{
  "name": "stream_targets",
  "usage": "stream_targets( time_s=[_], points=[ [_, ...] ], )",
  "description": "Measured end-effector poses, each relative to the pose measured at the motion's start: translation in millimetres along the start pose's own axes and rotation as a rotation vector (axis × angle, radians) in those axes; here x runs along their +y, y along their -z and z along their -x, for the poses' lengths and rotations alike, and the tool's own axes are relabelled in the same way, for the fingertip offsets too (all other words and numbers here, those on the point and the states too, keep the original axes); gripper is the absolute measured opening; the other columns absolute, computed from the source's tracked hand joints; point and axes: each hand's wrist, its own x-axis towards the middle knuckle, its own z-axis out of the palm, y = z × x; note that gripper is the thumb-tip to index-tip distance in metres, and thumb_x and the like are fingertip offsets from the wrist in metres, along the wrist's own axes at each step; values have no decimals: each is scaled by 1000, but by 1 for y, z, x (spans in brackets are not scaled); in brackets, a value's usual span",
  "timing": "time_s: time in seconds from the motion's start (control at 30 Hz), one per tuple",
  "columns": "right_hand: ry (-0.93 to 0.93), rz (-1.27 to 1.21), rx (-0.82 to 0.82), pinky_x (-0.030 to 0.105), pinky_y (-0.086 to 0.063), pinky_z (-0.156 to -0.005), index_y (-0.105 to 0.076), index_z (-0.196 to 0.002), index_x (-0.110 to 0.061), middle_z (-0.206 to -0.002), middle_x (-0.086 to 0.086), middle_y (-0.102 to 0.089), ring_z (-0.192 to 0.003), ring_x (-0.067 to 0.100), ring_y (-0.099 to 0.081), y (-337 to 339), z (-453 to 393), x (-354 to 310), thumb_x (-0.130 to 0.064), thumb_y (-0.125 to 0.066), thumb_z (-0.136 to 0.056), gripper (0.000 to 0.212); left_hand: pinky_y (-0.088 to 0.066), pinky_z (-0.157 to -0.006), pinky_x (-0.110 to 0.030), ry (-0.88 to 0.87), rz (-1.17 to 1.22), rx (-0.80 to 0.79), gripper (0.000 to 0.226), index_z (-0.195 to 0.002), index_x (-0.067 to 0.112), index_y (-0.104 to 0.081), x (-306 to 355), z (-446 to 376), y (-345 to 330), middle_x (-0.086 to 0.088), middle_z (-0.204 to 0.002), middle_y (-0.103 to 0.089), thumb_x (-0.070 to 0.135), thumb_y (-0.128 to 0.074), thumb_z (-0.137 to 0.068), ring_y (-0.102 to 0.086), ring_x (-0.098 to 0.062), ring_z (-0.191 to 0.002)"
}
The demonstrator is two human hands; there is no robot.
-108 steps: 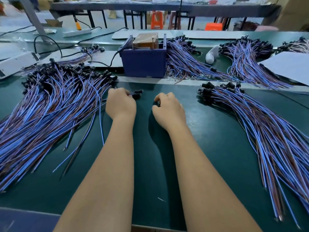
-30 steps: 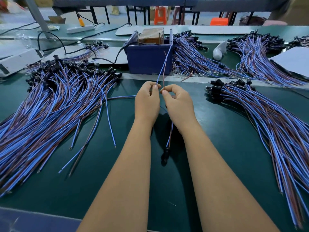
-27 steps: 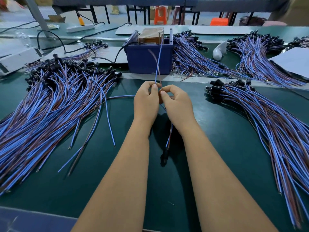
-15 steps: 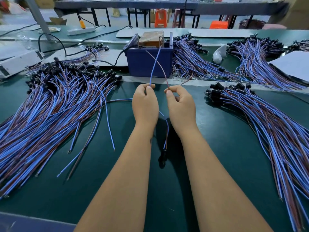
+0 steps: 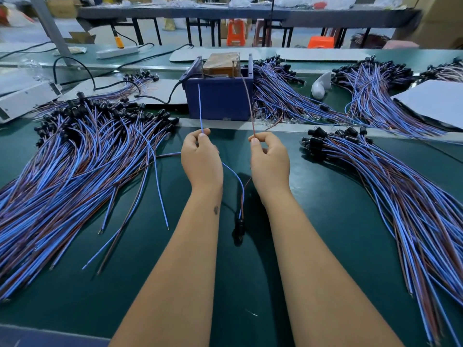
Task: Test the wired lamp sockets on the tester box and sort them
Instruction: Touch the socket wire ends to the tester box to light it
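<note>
Grip of the left hand (image 5: 202,160) pinches the blue lead (image 5: 200,106); grip of the right hand (image 5: 270,161) pinches the brown lead (image 5: 248,101). Both leads rise toward the blue tester box (image 5: 220,101). Their black socket (image 5: 240,227) hangs nearer the person than the box, between the forearms, above the green table (image 5: 313,221). Wired-socket piles lie left (image 5: 75,156) and right (image 5: 390,191) of the box.

Green-topped workbench (image 5: 325,246), dark long table (image 5: 225,13) behind, orange plastic stools (image 5: 234,32), pale floor (image 5: 175,33)

Tester box (image 5: 220,101) between socket piles (image 5: 75,156)
</note>
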Motion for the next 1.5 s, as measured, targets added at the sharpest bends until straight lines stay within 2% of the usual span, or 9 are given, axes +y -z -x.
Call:
stream_targets(
  time_s=[0.1,0.27,0.47,0.83,1.0,1.2,1.4,1.5],
  points=[
    [3,37,-29,38,-44,-63,-58,-93,-25,-65,-6,-51,-61,18,-47,-1,-1,2,-25,-46,-99,13,-37,-47,-10,-5,-5,-9,23,-100,16,-61,0,-1,0,3,-59,-47,13,-38,-100,-45,-5,-52],
    [20,52,-52,31,-39,-60,-61,-97,-25,-62,-10,-49,-58,14,-45,0,-2,5,-25,-47,-99,14,-40,-51,-11,-7,12,-34,22,-99,19,-61,1,-3,1,6,-57,-48,14,-40,-101,-45,-1,-48],
    [32,79,-73,32,-42,-62,-63,-99,-25,-66,-12,-52,-63,13,-49,0,-2,6,-25,-48,-98,14,-39,-57,-23,-7,-52,-48,22,-98,27,-60,-2,-9,3,10,-55,-52,19,-40,-102,-48,-7,-58],
    [32,94,-75,29,-42,-61,-64,-98,-27,-66,-11,-53,-63,12,-50,-2,-4,8,-26,-50,-97,14,-38,-51,-16,6,-88,-75,20,-103,26,-61,-6,-14,2,9,-56,-53,21,-42,-103,-47,-3,-54],
    [23,89,-77,27,-38,-61,-65,-98,-27,-65,-13,-51,-62,7,-48,-1,-3,8,-26,-51,-97,15,-37,-54,-18,8,-94,-73,21,-108,24,-62,-5,-16,2,7,-59,-54,20,-41,-103,-48,-5,-57],
    [47,109,-92,27,-41,-63,-65,-102,-26,-74,-15,-54,-71,8,-50,-1,-3,8,-26,-50,-98,16,-39,-57,-20,16,-70,-65,23,-110,25,-61,-5,-16,3,6,-62,-55,19,-40,-102,-52,-8,-64],
    [58,125,-106,26,-37,-57,-65,-102,-28,-70,-11,-52,-63,8,-47,-1,-3,9,-27,-50,-99,15,-40,-54,-15,19,-71,-45,21,-109,25,-60,-4,-15,4,7,-63,-55,19,-40,-103,-50,-5,-59],
    [67,117,-97,24,-36,-56,-66,-103,-26,-69,-12,-52,-61,7,-46,-1,-2,8,-27,-50,-99,16,-40,-57,-20,34,-73,-52,20,-110,24,-59,-3,-14,5,6,-64,-57,20,-41,-103,-51,-7,-61]
  ],
)
